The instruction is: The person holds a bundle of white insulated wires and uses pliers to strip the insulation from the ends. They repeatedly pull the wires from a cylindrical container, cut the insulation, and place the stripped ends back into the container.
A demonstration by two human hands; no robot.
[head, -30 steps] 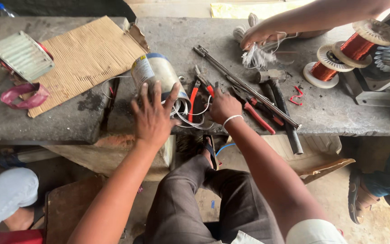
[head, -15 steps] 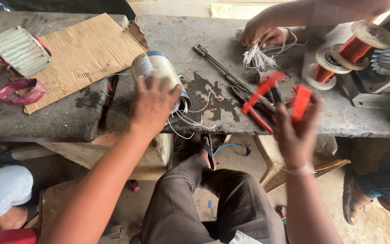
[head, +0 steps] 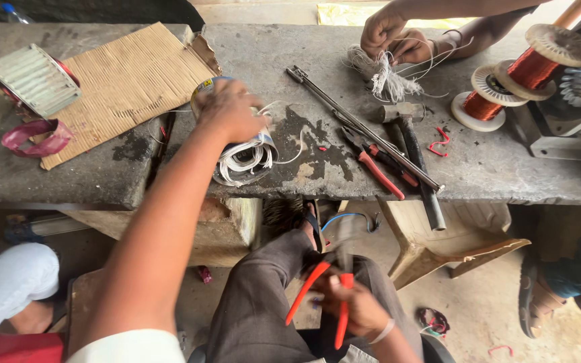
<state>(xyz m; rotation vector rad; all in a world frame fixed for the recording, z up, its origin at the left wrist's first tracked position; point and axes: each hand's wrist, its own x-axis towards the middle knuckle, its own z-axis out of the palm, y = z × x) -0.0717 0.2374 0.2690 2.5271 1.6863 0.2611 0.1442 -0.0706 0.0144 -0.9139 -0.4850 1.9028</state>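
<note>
My left hand (head: 231,107) rests on top of a cylindrical motor stator (head: 242,149) with white wire windings showing at its open end, lying on the stone bench (head: 68,168). My right hand (head: 356,308) is down by my lap, gripping red-handled pliers (head: 324,296) with the handles pointing down. Another pair of red-handled pliers (head: 379,161) and a hammer (head: 415,158) lie on the bench to the right of the stator, beside a long metal rod (head: 364,128).
Another person's hands (head: 390,37) work a bundle of white threads (head: 381,74) at the far edge. Spools of copper wire (head: 506,84) stand at right. Corrugated cardboard (head: 115,81) and a grey finned part (head: 35,79) lie at left. A wooden stool (head: 438,249) sits under the bench.
My right hand picked red-handled pliers off the bench and brought them down to my lap. My left hand stayed on the stator.
</note>
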